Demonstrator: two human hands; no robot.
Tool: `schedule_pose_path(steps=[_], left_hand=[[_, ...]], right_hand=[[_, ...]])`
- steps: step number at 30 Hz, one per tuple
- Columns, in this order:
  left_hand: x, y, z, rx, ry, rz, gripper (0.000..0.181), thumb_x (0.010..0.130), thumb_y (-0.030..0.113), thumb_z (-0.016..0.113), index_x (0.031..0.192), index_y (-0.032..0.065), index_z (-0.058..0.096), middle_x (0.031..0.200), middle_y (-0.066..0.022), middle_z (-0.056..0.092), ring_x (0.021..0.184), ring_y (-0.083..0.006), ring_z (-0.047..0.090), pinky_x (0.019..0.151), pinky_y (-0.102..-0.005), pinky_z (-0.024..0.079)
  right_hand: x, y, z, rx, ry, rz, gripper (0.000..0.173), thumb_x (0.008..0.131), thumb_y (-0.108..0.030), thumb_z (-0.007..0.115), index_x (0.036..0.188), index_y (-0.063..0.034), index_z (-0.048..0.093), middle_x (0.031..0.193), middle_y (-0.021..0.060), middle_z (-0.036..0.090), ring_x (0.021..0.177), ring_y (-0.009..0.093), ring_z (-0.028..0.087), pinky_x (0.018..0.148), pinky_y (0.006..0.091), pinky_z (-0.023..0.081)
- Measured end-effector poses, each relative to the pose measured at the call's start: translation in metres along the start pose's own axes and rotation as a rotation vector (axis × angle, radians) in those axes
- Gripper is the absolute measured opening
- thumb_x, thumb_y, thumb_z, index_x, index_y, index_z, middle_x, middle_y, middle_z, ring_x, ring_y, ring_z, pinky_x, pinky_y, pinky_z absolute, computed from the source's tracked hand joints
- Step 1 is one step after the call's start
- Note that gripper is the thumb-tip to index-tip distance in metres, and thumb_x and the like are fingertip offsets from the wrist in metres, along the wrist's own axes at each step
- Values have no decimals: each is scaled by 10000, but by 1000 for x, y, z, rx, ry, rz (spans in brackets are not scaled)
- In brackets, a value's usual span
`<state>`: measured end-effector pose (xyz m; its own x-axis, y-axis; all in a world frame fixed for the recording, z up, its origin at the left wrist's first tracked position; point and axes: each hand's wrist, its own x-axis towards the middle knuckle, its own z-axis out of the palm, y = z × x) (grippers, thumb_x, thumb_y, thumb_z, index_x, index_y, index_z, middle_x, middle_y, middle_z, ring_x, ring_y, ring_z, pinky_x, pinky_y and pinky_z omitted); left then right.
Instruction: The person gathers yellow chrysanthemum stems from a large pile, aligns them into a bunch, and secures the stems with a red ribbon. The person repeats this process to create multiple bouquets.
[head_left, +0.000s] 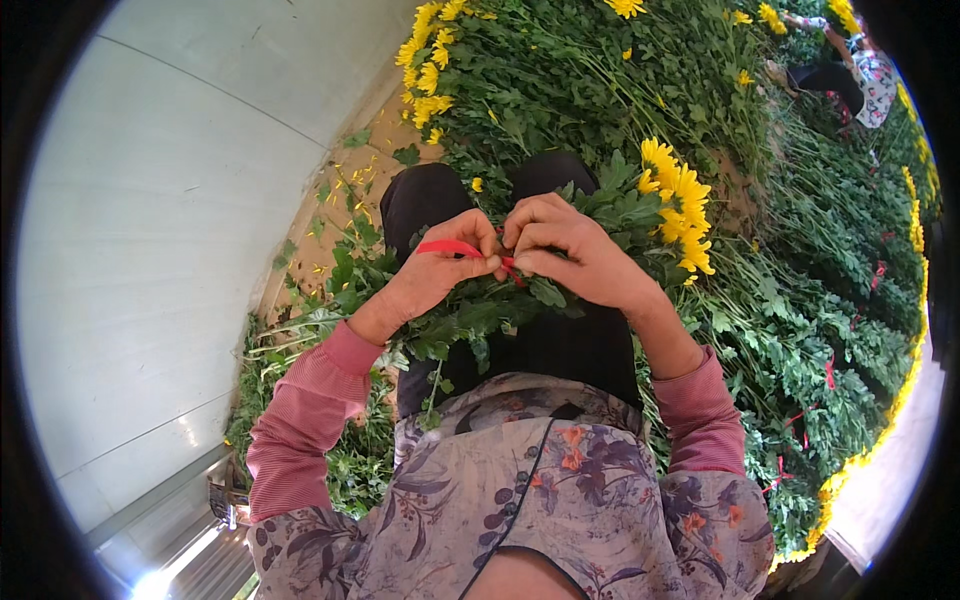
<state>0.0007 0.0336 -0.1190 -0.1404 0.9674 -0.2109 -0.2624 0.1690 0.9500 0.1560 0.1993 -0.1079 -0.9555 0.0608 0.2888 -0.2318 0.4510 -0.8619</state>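
A bunch of yellow chrysanthemums (686, 210) lies across my lap, its flower heads to the right and its leafy stems running to the left. Around its middle goes a red ribbon (451, 247). My left hand (450, 262) pinches the ribbon between thumb and fingers, with a loose end lying over the thumb side. Close beside it, my right hand (574, 247) has its fingertips on the ribbon at the crossing point, palm side down over the leaves. Fingers hide part of the knot area, so whether it is tied cannot be told.
Heaped cut chrysanthemums (585, 82) lie ahead. Bundles with red ties (829, 372) are laid out at right, their yellow heads (911, 360) along the outer edge. A pale wall panel (180, 210) stands at left, above bare ground with fallen petals. Another person (874, 86) is at upper right.
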Motion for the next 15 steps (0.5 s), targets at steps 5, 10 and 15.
schedule_pose_path(steps=[5, 10, 15], left_hand=[[3, 6, -4, 75, -67, -55, 115, 881, 112, 631, 945, 16, 631, 917, -53, 594, 847, -149, 598, 801, -298, 466], [5, 12, -13, 127, -141, -50, 117, 836, 119, 661, 866, 9, 689, 908, -63, 606, 853, -166, 578, 844, -302, 435], [12, 11, -13, 248, -178, 55, 73, 759, 27, 703, 831, 23, 695, 887, -49, 626, 850, -175, 583, 767, -291, 460]], right_hand=[[-6, 2, -7, 555, 28, 199, 194, 869, -157, 578, 764, -1, 629, 1268, 141, 522, 1182, 213, 474, 968, 376, 369], [-3, 1, 2, 258, 113, 182, 138, 891, -145, 572, 865, -19, 622, 1134, 105, 599, 1036, 240, 562, 897, 358, 439], [1, 2, 10, -141, 146, 95, 86, 803, -58, 625, 865, -38, 569, 1043, 92, 611, 987, 295, 564, 860, 373, 456]])
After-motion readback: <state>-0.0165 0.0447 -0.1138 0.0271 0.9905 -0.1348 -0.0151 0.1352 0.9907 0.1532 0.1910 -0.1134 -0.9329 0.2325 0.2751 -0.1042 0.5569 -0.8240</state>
